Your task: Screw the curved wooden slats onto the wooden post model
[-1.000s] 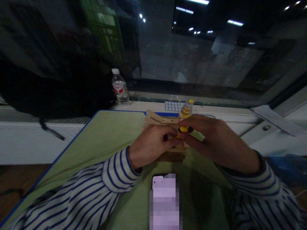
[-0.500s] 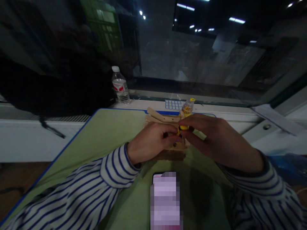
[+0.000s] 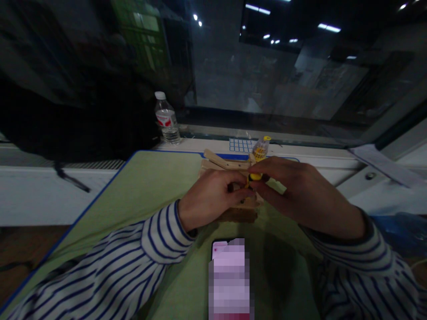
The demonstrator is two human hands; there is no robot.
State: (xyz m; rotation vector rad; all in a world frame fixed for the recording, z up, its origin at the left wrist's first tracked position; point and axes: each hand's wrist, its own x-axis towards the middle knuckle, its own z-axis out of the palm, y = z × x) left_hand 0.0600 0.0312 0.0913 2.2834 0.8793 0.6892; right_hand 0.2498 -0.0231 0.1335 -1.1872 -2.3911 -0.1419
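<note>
My left hand (image 3: 210, 198) and my right hand (image 3: 300, 193) meet over a stack of light wooden pieces (image 3: 225, 165) on the green mat (image 3: 147, 191). Both hands are closed in a pinch around a small yellow and black object (image 3: 255, 177) between their fingertips. The left fingers also rest on the wooden pieces. Most of the small object is hidden by the fingers. Both sleeves are white with dark blue stripes.
A small bottle with a yellow cap (image 3: 261, 149) stands just behind the hands. A water bottle (image 3: 166, 120) stands on the white sill at the back left. A phone (image 3: 230, 278) lies on the mat near me. A dark window runs along the back.
Both hands stay together on the small yellow object, with only slight finger shifts. The view has risen a little.
</note>
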